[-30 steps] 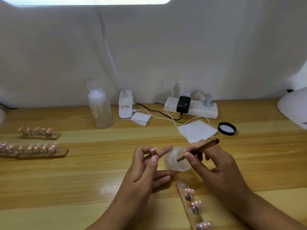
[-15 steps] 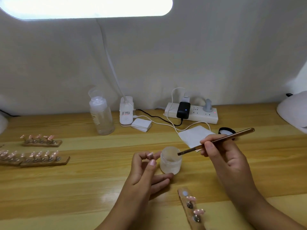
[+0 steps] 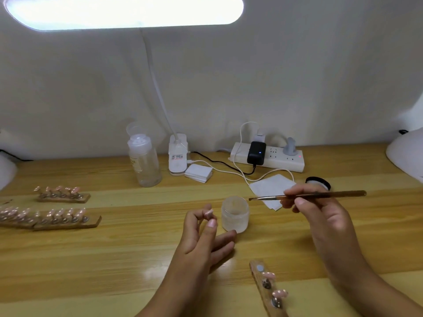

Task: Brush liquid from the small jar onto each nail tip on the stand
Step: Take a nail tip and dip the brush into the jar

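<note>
The brush is being gripped between the fingers of the right hand, and it is now being held clear of the small jar, its bristles hanging just right of the rim where a second ago they were being dipped inside. A single nail tip is being pinched in the left hand beside the jar on the bench. With the brush judged loaded, that tip is being readied for coating, while the stand is being left near the front edge with tips yet to be done.
</note>
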`<action>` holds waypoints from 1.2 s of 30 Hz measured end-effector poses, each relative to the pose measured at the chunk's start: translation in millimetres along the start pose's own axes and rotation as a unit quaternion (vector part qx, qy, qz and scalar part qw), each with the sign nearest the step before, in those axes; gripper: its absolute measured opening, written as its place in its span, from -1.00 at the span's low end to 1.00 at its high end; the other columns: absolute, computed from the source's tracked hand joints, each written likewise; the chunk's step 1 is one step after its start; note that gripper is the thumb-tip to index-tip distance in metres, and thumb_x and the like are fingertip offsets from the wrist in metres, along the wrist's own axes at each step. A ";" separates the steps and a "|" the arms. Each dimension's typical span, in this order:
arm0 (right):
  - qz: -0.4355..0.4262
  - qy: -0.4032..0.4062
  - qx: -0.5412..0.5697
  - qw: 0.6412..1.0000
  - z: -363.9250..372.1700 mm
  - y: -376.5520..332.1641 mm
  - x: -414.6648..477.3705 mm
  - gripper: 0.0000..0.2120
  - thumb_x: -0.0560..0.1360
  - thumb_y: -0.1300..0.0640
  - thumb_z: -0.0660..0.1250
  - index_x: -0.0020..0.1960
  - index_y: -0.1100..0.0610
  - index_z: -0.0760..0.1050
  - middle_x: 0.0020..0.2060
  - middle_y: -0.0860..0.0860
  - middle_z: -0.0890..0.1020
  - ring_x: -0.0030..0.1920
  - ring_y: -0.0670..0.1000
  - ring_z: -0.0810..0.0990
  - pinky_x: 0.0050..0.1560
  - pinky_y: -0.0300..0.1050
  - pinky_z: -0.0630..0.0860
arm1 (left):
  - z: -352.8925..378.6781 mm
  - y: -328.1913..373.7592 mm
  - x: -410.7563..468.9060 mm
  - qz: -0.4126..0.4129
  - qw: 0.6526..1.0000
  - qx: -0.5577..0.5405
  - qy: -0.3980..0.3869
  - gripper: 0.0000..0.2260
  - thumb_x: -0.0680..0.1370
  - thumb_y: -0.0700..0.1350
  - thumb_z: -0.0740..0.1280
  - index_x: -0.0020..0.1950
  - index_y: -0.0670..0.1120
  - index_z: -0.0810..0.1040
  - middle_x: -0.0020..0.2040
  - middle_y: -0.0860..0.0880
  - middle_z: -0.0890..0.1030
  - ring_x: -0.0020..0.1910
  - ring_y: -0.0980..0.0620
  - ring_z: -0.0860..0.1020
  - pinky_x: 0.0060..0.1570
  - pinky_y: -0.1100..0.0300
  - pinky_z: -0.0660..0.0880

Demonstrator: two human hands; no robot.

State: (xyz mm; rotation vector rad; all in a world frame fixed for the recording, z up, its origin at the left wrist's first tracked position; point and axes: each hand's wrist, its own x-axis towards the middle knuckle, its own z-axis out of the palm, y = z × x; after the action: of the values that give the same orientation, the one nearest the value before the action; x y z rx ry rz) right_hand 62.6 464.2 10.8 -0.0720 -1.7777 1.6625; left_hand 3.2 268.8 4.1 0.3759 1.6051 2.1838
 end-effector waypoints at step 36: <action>0.033 -0.030 -0.006 0.999 1.9 -2.3 0.3 -0.84 0.54 0.31 0.20 0.01 0.21 0.55 -0.11 0.06 0.67 -0.09 -0.06 0.64 -0.04 -0.29 0.52 | -0.9 -4.8 -3.4 0.059 0.991 0.093 -0.082 -0.96 0.41 -0.09 0.36 -0.19 0.04 0.59 -0.27 0.12 0.58 -0.27 0.14 0.48 -0.25 0.33 0.47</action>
State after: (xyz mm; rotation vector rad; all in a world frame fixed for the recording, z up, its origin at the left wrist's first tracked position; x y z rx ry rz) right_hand 62.3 462.3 13.1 -0.0875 -1.8477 1.7166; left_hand 6.6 267.7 -0.6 0.7038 1.7372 2.0311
